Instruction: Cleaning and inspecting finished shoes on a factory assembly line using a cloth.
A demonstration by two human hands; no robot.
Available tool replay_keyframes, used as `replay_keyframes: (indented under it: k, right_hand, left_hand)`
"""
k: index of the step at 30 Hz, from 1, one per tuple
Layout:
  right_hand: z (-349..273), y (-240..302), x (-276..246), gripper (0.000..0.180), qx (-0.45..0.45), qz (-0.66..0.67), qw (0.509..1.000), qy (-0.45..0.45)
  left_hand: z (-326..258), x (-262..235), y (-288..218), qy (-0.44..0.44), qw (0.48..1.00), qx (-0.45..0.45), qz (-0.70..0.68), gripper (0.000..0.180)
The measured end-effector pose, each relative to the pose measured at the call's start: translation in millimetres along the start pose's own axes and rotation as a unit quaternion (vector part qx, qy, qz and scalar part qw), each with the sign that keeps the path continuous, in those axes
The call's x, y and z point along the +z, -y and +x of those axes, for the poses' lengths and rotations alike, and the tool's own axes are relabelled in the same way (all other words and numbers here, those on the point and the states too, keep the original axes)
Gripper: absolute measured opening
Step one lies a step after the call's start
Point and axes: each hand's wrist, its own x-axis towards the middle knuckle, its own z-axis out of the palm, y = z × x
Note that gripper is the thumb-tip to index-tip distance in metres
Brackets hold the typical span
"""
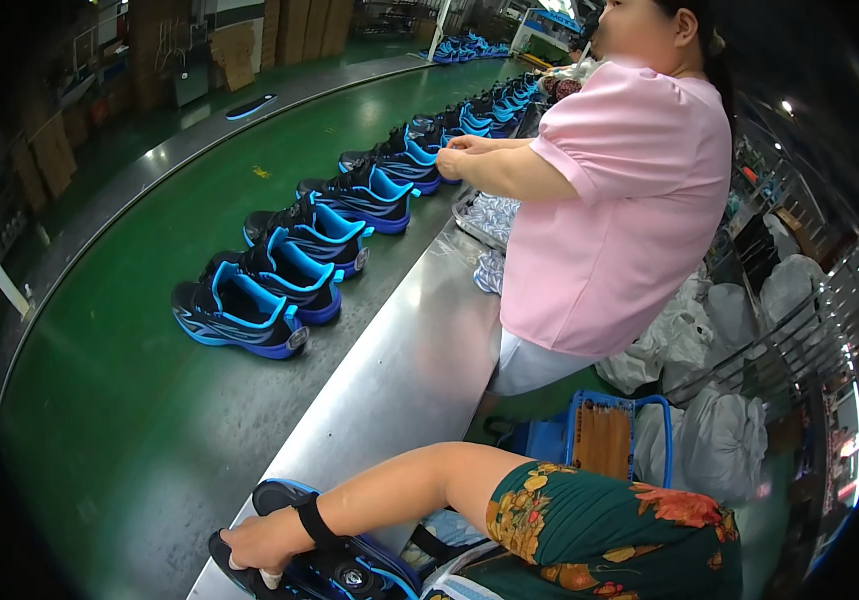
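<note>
My right hand [249, 545] reaches in from the lower right, below a floral sleeve, with a black strap around the wrist. It is closed on a black and blue sports shoe [344, 572] that lies on the steel bench [399, 360] at the bottom edge of the view. One finger has a white cover. My left hand is out of sight. On the green conveyor belt [129, 420] to the left, a long row of matching black and blue shoes [239, 315] runs off into the distance.
A co-worker in a pink shirt [614, 210] stands at the bench just ahead, hands together over the shoe row. A blue crate [599, 435] and white sacks [724, 440] sit on the floor to the right. Cardboard boxes line the far wall.
</note>
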Motion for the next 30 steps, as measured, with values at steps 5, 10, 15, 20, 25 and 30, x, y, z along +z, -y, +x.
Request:
replay_keyframes:
  k: [5, 10, 15, 20, 25, 30]
  right_hand:
    - [0, -4, 3, 0.043, -0.009, -0.011, 1.000, -0.003]
    - [-10, -12, -2, 0.045, -0.011, -0.026, 0.999, -0.024]
    - [-2, -5, 0, 0.049, -0.005, -0.044, 0.999, 0.006]
    - [-6, -14, 10, 0.050, 0.025, -0.007, 1.000, 0.012]
    - [-14, -6, 5, 0.047, 0.029, -0.002, 1.000, 0.004]
    - [-16, -15, 4, 0.048, 0.008, -0.011, 1.000, -0.022]
  left_hand:
    - [33, -24, -6, 0.154, 0.973, 0.172, -0.001, 0.036]
    - [33, -13, -10, 0.153, 0.974, 0.166, -0.001, 0.042]
    - [4, 14, -10, -0.023, 1.000, 0.011, -0.016, 0.043]
    - [-2, 27, -15, -0.091, 0.990, 0.086, 0.063, 0.037]
    - [-6, 21, -9, -0.070, 0.997, 0.010, 0.034, 0.038]
    - [5, 16, -19, -0.010, 1.000, 0.001, 0.010, 0.032]
